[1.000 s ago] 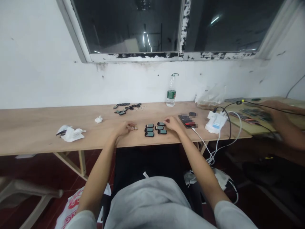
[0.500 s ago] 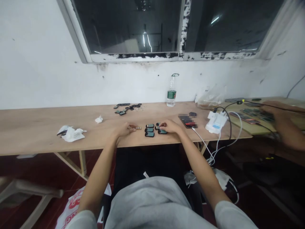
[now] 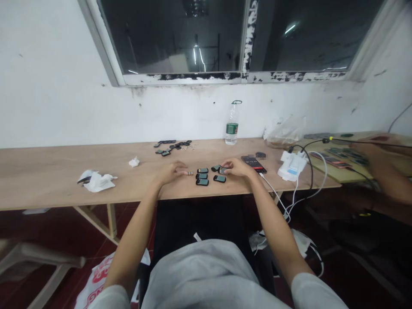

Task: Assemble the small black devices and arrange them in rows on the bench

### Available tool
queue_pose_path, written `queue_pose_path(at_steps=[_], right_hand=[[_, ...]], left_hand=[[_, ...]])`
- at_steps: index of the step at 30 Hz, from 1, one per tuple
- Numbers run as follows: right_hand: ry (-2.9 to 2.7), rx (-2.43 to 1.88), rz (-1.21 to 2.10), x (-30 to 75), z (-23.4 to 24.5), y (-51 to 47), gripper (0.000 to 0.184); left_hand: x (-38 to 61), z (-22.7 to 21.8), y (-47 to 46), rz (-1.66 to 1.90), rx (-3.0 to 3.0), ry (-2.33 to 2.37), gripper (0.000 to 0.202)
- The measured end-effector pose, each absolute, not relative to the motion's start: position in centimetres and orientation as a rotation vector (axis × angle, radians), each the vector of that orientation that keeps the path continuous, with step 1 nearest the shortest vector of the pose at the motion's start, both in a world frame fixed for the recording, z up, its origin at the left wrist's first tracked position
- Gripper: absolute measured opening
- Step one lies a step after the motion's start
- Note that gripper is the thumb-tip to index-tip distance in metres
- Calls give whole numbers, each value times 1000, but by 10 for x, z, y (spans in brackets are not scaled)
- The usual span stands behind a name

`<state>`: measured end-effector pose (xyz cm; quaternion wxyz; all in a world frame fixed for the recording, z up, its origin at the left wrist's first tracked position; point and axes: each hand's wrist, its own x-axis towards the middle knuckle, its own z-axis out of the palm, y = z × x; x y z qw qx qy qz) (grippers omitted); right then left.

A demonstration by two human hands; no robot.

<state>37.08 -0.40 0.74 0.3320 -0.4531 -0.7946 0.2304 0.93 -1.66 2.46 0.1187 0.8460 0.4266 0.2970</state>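
Observation:
My left hand is closed on the table, its fingertips at a short row of small metallic pieces. With bent fingers my right hand pinches a small black case with a grey-green face, partly hidden by the fingers. Another such case lies slanted just left of those fingers, and a further case lies below them. Between the hands, three similar cases are stacked in a column, the middle one flat like the others.
More dark cases and tiny loose bits lie at the back. Crumpled tissue is on the left. A water bottle, a phone and a white power strip with cables stand rightward. A co-worker's arm works at far right.
My right hand has shifted slightly right and up, uncovering the lower right case. The case beside its fingertips now lies slanted. The metallic pieces at my left fingertips sit slightly farther right.

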Motion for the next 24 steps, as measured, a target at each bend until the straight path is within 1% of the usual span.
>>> queue_pose_path(at_steps=[3,7,10,17,24], right_hand=[[-2020,-1093,608,365,16,-10,25],[-1977,-1010,582,346,30,-29,26],[-2005,-952,660,329,35,-42,27],[-1987,-753,806,308,33,-49,29],[-1952,-723,883,311,32,-46,28]], left_hand=[[27,34,-30,954,2534,1118,42],[55,42,-50,1012,2652,948,31],[71,41,-58,1076,2711,879,24],[81,37,-62,1197,2795,754,24],[75,38,-60,1159,2799,726,23]])
